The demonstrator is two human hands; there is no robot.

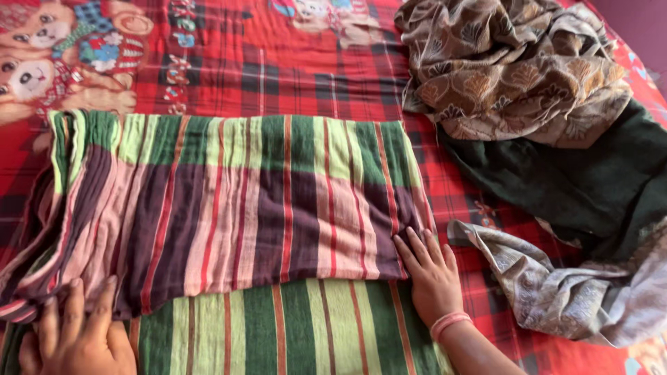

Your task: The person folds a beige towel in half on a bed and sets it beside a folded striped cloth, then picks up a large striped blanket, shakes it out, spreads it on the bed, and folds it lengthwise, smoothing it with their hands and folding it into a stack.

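A wide striped woven cloth in green, maroon, pink and red (229,208) lies spread over a red plaid bedsheet printed with teddy bears (278,69), taking up the middle and left of the scene; its far layer is folded over, so that a band of green and pale green stripes shows along the near edge. The left hand (73,333) sits at the near left corner of this cloth, fingers (69,305) reaching up onto the bunched, gathered edge there; whether they pinch the fabric or only press on it I cannot tell. The right hand (431,274) lies flat and open, palm down, fingers together, on the right end of the cloth at the fold line, pressing it without gripping anything, and a pink bangle (450,323) circles its wrist. On the right, well apart from the left hand, a crumpled brown and beige patterned fabric (507,69) is heaped at the far side, a dark green cloth (590,180) lies just below it, and a grey and beige patterned cloth (556,285) rests near the right hand
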